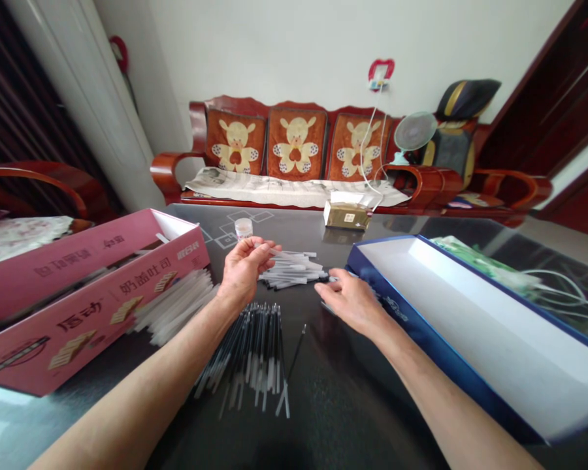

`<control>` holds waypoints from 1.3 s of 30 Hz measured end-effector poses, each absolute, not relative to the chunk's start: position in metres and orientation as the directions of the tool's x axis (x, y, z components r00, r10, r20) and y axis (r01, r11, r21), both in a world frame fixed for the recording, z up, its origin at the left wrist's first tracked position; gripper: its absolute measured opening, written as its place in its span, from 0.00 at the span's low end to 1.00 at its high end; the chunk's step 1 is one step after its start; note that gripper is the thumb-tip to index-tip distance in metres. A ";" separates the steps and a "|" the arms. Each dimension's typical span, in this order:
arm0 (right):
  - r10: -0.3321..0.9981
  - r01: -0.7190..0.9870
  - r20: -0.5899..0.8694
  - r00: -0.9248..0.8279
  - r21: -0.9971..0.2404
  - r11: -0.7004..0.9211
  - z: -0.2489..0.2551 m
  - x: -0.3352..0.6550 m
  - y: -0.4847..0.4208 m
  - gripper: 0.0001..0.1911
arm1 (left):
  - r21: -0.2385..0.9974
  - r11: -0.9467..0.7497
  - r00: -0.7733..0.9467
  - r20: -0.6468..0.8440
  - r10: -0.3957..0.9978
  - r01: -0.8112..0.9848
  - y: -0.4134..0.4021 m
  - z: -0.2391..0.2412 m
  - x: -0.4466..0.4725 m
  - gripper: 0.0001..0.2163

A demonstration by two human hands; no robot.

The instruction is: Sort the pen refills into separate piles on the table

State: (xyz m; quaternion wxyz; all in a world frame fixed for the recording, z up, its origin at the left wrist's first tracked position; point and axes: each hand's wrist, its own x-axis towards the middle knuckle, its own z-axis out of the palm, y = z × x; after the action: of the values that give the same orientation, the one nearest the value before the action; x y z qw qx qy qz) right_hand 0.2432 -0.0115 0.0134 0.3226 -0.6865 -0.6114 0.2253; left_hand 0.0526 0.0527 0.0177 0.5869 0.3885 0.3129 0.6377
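My left hand (pixel 246 271) is raised over the dark table with thumb and fingers pinched on a thin whitish tube. Just beyond it lies a pile of white translucent tubes (pixel 294 266). Below that hand, many black-inked pen refills (pixel 262 346) are spread side by side, and one refill (pixel 298 349) lies apart to their right. My right hand (pixel 350 300) is low over the table beside the blue box (pixel 402 313), fingers parted and bent downward. Small items lie around its fingertips, partly covered, and I cannot make out what they are.
A pink carton (pixel 102 287) stands at left, with a stack of frosted tubes (pixel 181 303) against it. Behind are a small lidded jar (pixel 244 227) and a tissue box (pixel 347 214). A green-and-white packet (pixel 485 264) lies behind the blue box. A wooden sofa (pixel 169 171) stands beyond.
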 end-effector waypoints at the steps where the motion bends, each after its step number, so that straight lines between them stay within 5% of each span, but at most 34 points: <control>1: 0.982 0.560 0.089 0.168 -0.828 -0.021 0.009 0.245 -0.007 0.25 | 0.854 -0.099 -0.004 0.113 0.994 -0.511 0.052 0.017 0.054 0.16; 5: 0.977 -0.023 0.070 0.204 -0.997 0.076 0.000 0.242 0.000 0.22 | 0.902 -0.070 0.041 0.097 0.994 -0.426 0.053 0.011 0.056 0.16; 8: 0.956 -0.239 0.015 0.292 -0.967 0.088 0.002 0.242 0.000 0.19 | 0.970 -0.237 0.155 0.242 0.958 -0.051 0.052 0.009 0.052 0.12; 11: 0.965 -0.249 0.008 0.263 -0.966 0.076 0.005 0.242 -0.002 0.18 | 0.676 -0.592 0.425 0.424 0.800 0.439 0.045 0.012 0.048 0.10; 14: 0.984 -0.212 0.042 0.176 -0.974 0.080 0.001 0.235 -0.005 0.17 | 0.311 -0.743 0.621 0.413 0.667 0.592 0.031 0.016 0.053 0.12; 22: 0.983 -0.491 -0.046 0.179 -0.870 0.049 -0.011 0.202 -0.013 0.14 | 0.155 -0.605 0.461 0.512 0.725 0.781 0.004 0.004 0.080 0.17; 26: 0.976 -0.496 -0.012 0.217 -0.863 0.099 -0.010 0.198 -0.015 0.15 | 0.301 -0.623 0.451 0.477 0.754 0.722 0.002 0.004 0.083 0.17; 29: 0.981 -0.499 -0.012 0.193 -0.862 0.088 -0.004 0.211 -0.010 0.16 | 0.667 -0.557 0.489 0.316 0.813 0.495 0.005 0.008 0.082 0.20; 32: 0.965 -0.506 0.018 0.263 -0.849 0.154 0.006 0.234 -0.001 0.16 | 0.927 -0.281 0.560 0.099 0.822 0.249 0.006 0.013 0.081 0.23; 35: 0.951 -0.458 0.035 0.308 -0.871 0.180 0.007 0.244 0.001 0.17 | 0.902 -0.334 0.545 0.141 0.826 0.274 0.009 0.019 0.077 0.20; 39: 0.978 -0.369 0.048 0.204 -0.921 0.122 -0.007 0.228 -0.007 0.17 | 0.560 -0.557 0.450 0.332 0.829 0.614 0.027 0.031 0.057 0.14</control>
State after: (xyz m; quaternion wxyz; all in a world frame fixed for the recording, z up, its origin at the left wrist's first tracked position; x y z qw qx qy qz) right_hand 0.2277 -0.0068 -0.0074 0.6543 -0.4171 -0.3647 0.5147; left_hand 0.0571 0.0266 0.0305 0.1830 0.8315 0.4338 0.2948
